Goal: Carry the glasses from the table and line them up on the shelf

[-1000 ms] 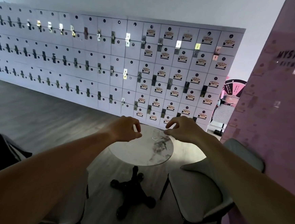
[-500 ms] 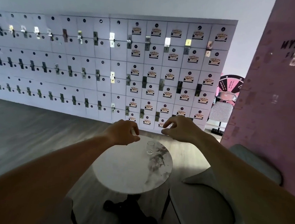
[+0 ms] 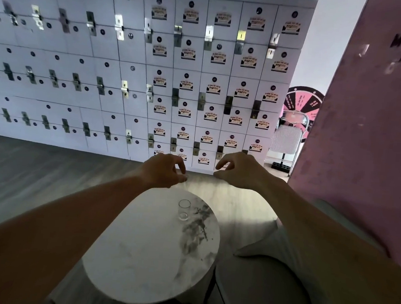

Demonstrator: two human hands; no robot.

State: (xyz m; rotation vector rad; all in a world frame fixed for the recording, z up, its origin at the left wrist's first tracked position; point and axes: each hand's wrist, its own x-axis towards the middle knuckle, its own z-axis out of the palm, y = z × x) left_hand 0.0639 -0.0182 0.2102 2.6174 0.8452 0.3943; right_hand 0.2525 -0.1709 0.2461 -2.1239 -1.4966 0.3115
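Observation:
One small clear glass point(image 3: 184, 209) stands upright on the far right part of a round white marble table point(image 3: 143, 255). Both my arms reach out over the table, past its far edge. My left hand point(image 3: 166, 170) has its fingers curled close together, with a faint glint at the fingertips; whether it holds a glass is unclear. My right hand point(image 3: 238, 170) hovers level with it, fingers bent and apart, nothing visible in them. Both hands are above and beyond the glass, not touching it. No shelf is in view.
A wall of white lockers point(image 3: 128, 74) runs across the back. A pink panel point(image 3: 368, 141) rises at the right. A grey padded chair point(image 3: 263, 288) sits right of the table. A folding chair point(image 3: 288, 139) and a prize wheel stand behind.
The view has moved closer to the table, which now sits lower in the frame. Both hands stay raised in the same pose. The glass has not moved on the table.

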